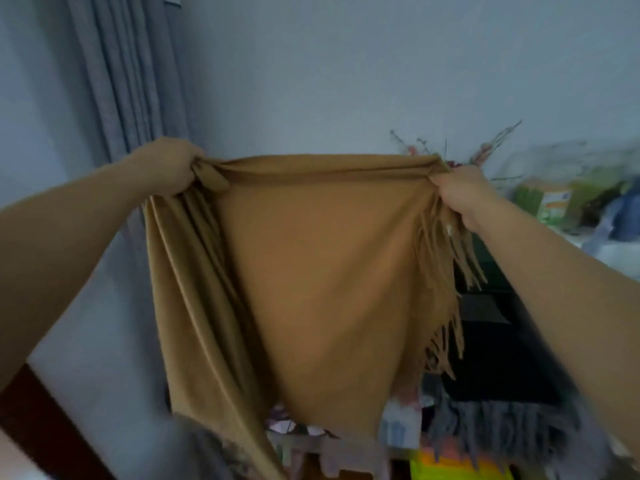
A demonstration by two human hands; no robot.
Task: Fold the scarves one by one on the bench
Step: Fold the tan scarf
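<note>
Camel-brown and soft, the tasselled scarf (322, 271) hangs in the air in front of you, held up before the pale wall (346, 71). Your left hand (166, 166) is closed round one gathered top corner, the fingers curled tight into the cloth. Your right hand (464, 195) is closed round the other top corner in the same way, with the fringe (446, 271) falling just below its fingers. Both arms are raised and stretched forward, well apart from each other.

The upper edge of the scarf runs almost level from left to right between your two hands, pulled nearly straight. From this edge the cloth falls down and narrows toward the bottom, so the hanging part points to the floor. On the left side a long doubled part drops lower than the middle panel and goes out of view at the bottom. The fringed end hangs along the right side, its tassels pointing downward.

Behind your left arm is a grey curtain (117, 81). Below the scarf, at the lower right, lies a grey fringed scarf (502, 431) against something black, and the picture is blurred there. At the far right some green packages (554, 199) and thin dried stems (495, 143) stand near the wall. A dark red-brown wooden edge (45, 420) shows at the lower left.
</note>
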